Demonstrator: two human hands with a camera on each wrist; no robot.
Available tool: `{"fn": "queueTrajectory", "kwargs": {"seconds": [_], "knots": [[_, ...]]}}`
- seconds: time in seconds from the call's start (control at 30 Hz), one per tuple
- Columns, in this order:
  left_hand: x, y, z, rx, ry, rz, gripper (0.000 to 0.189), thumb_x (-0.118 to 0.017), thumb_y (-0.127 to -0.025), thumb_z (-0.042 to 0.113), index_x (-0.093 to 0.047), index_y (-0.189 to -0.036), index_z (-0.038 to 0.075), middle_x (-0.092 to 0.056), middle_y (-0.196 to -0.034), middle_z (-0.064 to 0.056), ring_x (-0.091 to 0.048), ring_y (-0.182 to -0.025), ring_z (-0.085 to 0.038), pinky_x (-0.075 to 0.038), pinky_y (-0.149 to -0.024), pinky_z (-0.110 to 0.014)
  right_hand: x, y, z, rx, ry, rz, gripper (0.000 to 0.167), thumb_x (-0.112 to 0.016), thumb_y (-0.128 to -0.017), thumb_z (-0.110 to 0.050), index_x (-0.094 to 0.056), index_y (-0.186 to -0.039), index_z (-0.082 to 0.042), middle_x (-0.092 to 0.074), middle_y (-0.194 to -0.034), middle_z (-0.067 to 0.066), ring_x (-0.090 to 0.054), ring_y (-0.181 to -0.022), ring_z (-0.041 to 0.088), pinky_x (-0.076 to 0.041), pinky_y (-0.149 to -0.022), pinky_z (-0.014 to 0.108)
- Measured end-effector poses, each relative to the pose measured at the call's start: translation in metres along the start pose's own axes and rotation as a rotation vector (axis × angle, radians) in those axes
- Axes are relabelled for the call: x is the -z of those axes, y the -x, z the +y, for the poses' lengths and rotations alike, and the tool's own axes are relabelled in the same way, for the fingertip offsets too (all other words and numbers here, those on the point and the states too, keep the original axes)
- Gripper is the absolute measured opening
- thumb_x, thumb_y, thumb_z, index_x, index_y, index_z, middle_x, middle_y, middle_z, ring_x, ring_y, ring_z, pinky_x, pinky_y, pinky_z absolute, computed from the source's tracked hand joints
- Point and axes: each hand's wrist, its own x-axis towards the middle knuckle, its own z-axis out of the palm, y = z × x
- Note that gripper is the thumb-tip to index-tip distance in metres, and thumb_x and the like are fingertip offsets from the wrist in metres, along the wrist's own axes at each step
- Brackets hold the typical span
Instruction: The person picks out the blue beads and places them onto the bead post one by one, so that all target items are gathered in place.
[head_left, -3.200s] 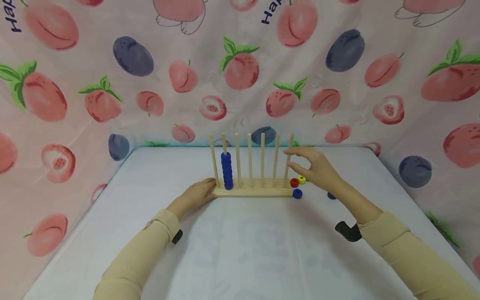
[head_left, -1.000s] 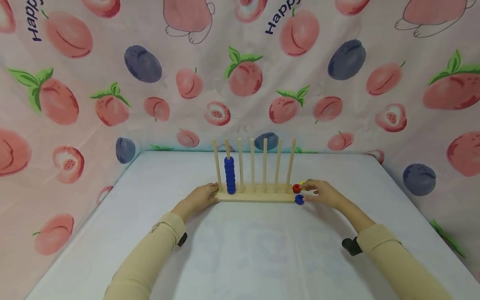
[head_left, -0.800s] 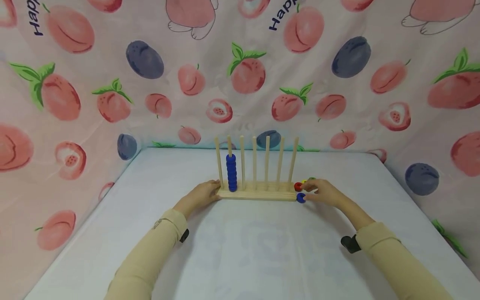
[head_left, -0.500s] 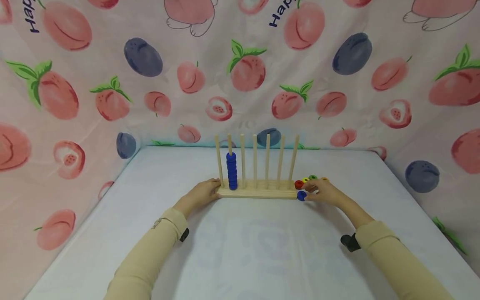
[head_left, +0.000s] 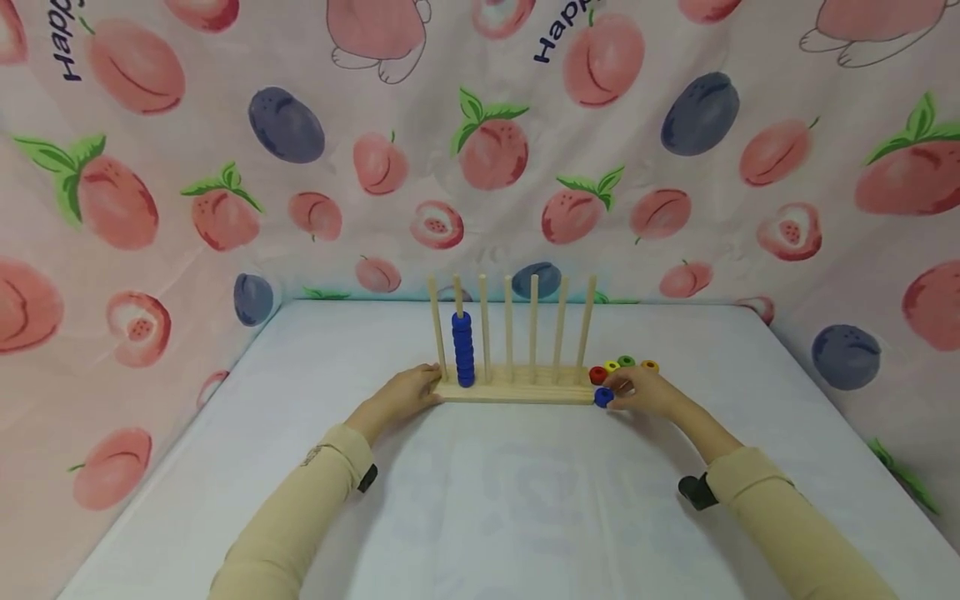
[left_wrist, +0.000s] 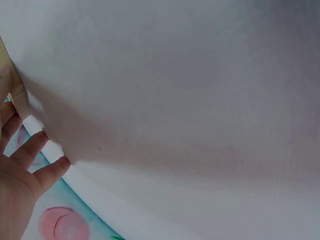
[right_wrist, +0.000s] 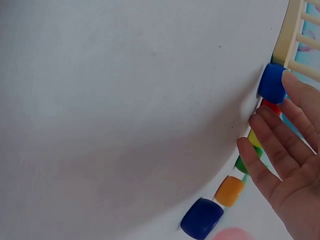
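A wooden bead abacus [head_left: 517,395] with several upright posts stands on the table. Blue beads [head_left: 463,350] are stacked on its second post from the left. My left hand [head_left: 397,395] holds the left end of the base; in the left wrist view, thumb and index lie at the wooden end [left_wrist: 19,97] while the other fingers spread. At the right end, my right hand [head_left: 647,392] has thumb and index at a loose blue bead [right_wrist: 273,83], pinching it by its upper edge. The bead sits close to the base's end. The remaining right fingers are extended.
Beyond the right fingers lie a red bead [head_left: 597,375], a yellow bead [head_left: 612,366], a green bead [head_left: 626,361] and an orange bead [head_left: 650,366]. Another dark blue bead [right_wrist: 202,218] shows in the right wrist view. A fruit-print cloth [head_left: 480,233] hangs behind the table.
My right hand has come down from beside the rightmost post to the loose blue bead and stayed there over the last second. My left hand keeps its place on the base.
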Motion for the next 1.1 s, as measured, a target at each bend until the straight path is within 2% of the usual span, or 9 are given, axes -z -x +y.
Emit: {"fn": "queueTrajectory", "kwargs": {"seconds": [0.33, 0.6, 0.93, 1.1], "knots": [[-0.0014, -0.0002, -0.0006, -0.008, -0.012, 0.009, 0.054, -0.061, -0.092, 0.022, -0.046, -0.133, -0.008, -0.045, -0.141, -0.024, -0.044, -0.13, -0.04, -0.036, -0.109, -0.048, -0.0062, -0.0032, -0.005, -0.05, 0.073, 0.031, 0.029, -0.073, -0.08, -0.011, -0.064, -0.1, 0.007, -0.066, -0.096, 0.018, -0.062, -0.089, 0.029, -0.055, -0.079, 0.04], [-0.0007, -0.0001, -0.0003, -0.008, 0.003, 0.015, 0.054, -0.062, -0.091, 0.022, -0.047, -0.133, -0.008, -0.046, -0.14, -0.024, -0.044, -0.13, -0.04, -0.036, -0.109, -0.048, -0.0071, -0.0055, -0.0068, -0.031, 0.14, 0.059, 0.025, -0.074, -0.079, -0.011, -0.064, -0.095, 0.006, -0.067, -0.086, 0.013, -0.062, -0.077, 0.021, -0.054, -0.07, 0.036], [0.0017, 0.0016, -0.0005, 0.012, 0.007, 0.01, 0.055, -0.061, -0.092, 0.023, -0.045, -0.135, -0.007, -0.044, -0.142, -0.022, -0.042, -0.131, -0.039, -0.034, -0.11, -0.047, -0.0064, -0.0042, -0.0079, -0.052, 0.133, 0.056, 0.026, -0.072, -0.081, -0.011, -0.064, -0.098, 0.006, -0.068, -0.09, 0.014, -0.063, -0.085, 0.025, -0.054, -0.077, 0.041], [0.0007, 0.0021, -0.0009, 0.002, 0.009, 0.011, 0.054, -0.061, -0.092, 0.023, -0.046, -0.134, -0.007, -0.045, -0.141, -0.022, -0.043, -0.13, -0.038, -0.035, -0.109, -0.047, -0.0078, -0.0032, -0.0094, -0.063, 0.135, 0.053, 0.027, -0.072, -0.082, -0.012, -0.064, -0.099, 0.007, -0.068, -0.091, 0.014, -0.063, -0.086, 0.026, -0.055, -0.079, 0.041]]}}
